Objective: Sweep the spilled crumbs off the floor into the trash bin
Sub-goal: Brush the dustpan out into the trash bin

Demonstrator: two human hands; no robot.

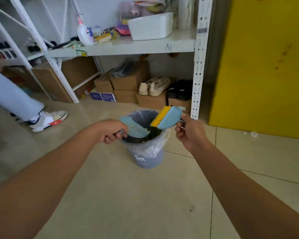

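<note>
— What sits on the white metal shelf (128,46)?
— A white rectangular plastic tub (151,26), and a white pump bottle with a pink top (85,34) well to its left.
— And beneath?
— Brown cardboard boxes (128,81). A pair of beige sneakers (155,86) rests on one, with black shoes (179,92) just beside them. A tall yellow panel (266,66) stands at the right.

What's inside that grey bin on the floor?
A clear plastic liner lines the trash bin, with something dark inside; what it is cannot be told. The dustpan, with a few crumbs on it, and the brush cover part of the opening.
</note>
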